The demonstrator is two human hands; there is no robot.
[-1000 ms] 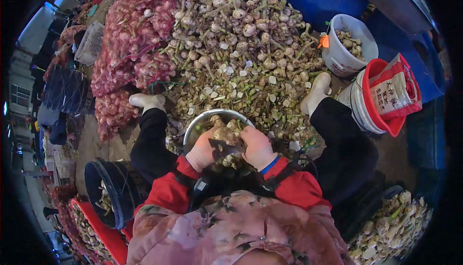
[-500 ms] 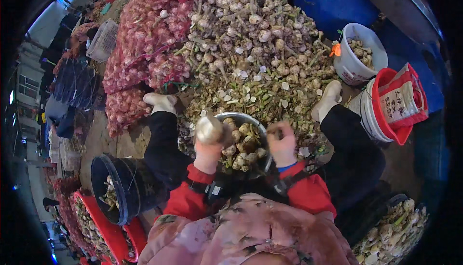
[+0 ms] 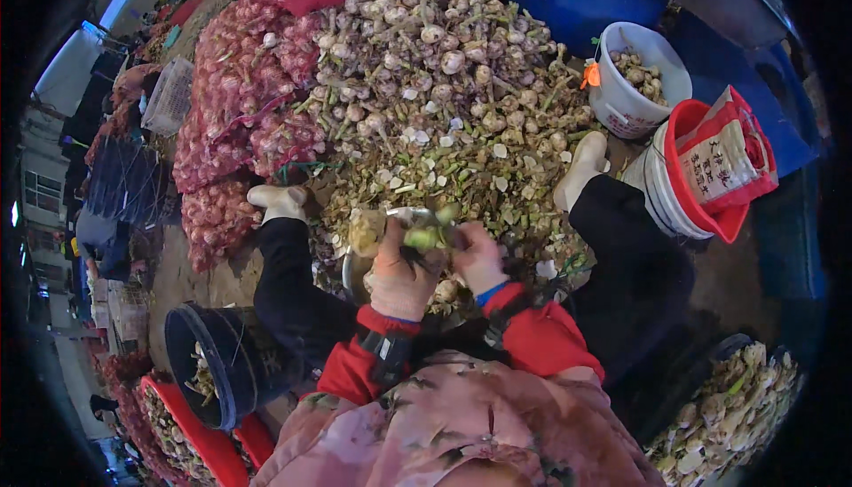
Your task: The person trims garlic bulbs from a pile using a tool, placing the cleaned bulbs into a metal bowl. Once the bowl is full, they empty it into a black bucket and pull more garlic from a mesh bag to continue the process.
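My left hand [image 3: 401,281] is closed on a garlic bulb [image 3: 366,232] that sticks out past its fingers. Close beside it, my right hand [image 3: 477,262] has its fingers curled in; what they grip is hidden. A blurred pale-green piece of garlic stem or peel [image 3: 426,237] shows between the two hands. Below them, a metal bowl [image 3: 349,276] stands between my legs, mostly covered by my hands. Some trimmed garlic [image 3: 445,292] shows in it. Just beyond lies a litter of skins and cut stems [image 3: 430,172], running up to a big heap of garlic with stalks [image 3: 444,61].
Red net sacks of garlic [image 3: 235,114] are stacked left of the heap. A white bucket [image 3: 621,110] and a red-rimmed bucket [image 3: 701,212] stand at the right. A black bucket [image 3: 226,367] lies tilted by my left leg. Peeled scraps [image 3: 728,416] fill a container at lower right.
Both hands have come closer together over the bowl, covering more of it. The green piece has appeared between them. The whole view has shifted a little.
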